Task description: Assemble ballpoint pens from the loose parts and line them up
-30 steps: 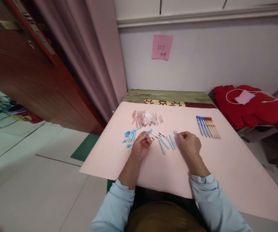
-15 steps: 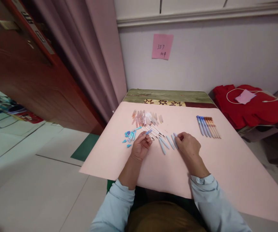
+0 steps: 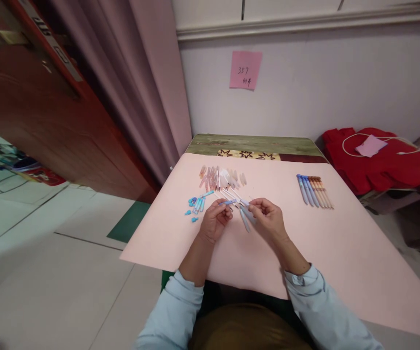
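My left hand [image 3: 215, 219] pinches a blue pen barrel [image 3: 228, 202] above the pink table cover. Facing it, my right hand [image 3: 268, 216] grips a pale blue pen part [image 3: 245, 202], its tip close to the barrel; whether the two touch I cannot tell. Beneath and between my hands lie white pen refills [image 3: 235, 195] with dark tips. A light blue pen part [image 3: 245, 221] rests on the cover just below my right fingers, which partly hide others. Left of my left hand are turquoise barrels [image 3: 198, 206] and small turquoise caps [image 3: 194, 219].
Pinkish and clear pen parts [image 3: 213, 179] are heaped at the back. Several assembled blue and brown pens [image 3: 315, 191] lie in a row at the right. Red cloth [image 3: 388, 170] sits beyond the right edge. A wooden door [image 3: 67, 112] and a curtain [image 3: 147, 82] stand at the left.
My right hand has moved left from the pale blue parts, carrying one up to the barrel in my left hand. The left hand has barely shifted.
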{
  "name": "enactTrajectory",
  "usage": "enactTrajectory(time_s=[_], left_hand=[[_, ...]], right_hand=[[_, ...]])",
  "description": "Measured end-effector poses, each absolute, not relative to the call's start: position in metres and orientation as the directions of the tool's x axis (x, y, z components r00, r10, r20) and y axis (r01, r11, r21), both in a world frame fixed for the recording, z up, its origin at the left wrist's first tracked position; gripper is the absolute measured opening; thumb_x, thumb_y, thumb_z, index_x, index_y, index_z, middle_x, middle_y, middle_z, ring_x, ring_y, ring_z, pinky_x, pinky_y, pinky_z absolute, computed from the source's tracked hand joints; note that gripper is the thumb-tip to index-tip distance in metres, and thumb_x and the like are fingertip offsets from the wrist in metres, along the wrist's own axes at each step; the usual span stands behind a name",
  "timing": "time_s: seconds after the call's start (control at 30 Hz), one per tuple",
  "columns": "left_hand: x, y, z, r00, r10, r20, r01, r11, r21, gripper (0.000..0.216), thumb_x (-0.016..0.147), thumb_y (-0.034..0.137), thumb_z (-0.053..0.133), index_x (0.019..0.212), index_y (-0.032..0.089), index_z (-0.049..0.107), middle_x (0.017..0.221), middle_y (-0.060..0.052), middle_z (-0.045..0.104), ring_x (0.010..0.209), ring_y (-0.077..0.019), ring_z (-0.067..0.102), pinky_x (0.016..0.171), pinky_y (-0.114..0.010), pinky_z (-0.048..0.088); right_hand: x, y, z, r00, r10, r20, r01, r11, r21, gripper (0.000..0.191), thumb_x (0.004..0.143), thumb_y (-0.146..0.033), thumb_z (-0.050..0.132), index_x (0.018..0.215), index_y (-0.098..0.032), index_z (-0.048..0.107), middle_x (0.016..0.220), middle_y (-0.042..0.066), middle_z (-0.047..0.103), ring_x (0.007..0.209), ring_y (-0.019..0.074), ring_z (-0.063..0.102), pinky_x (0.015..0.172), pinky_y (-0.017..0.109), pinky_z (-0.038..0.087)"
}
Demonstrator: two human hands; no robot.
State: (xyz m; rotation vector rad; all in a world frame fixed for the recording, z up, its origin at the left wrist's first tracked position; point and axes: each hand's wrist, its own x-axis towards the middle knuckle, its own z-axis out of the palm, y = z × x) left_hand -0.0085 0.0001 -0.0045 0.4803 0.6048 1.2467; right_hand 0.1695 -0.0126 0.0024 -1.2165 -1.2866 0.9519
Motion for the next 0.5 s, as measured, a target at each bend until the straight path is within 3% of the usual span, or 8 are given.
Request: enactTrajectory(time_s=[0.5], left_hand=[[-0.0064, -0.0008, -0.0046, 0.199, 0.968, -0.151, -0.700, 0.248, 0.670, 0.024, 0.071, 0.016, 0.073, 0.092, 0.013, 0.061, 0.066, -0.002, 0.060, 0.059, -0.0097, 0.055, 0.060, -0.023, 0.043]], right_hand=[[0.1695, -0.0152, 0.0097, 0.079, 0.973, 0.215, 0.221, 0.193, -0.956, 0.029, 0.080, -0.043, 0.063, 0.086, -0.016, 0.071, 0.072, 0.002, 0.067, 0.062, 0.0130, 0.055, 0.060, 0.024, 0.042]])
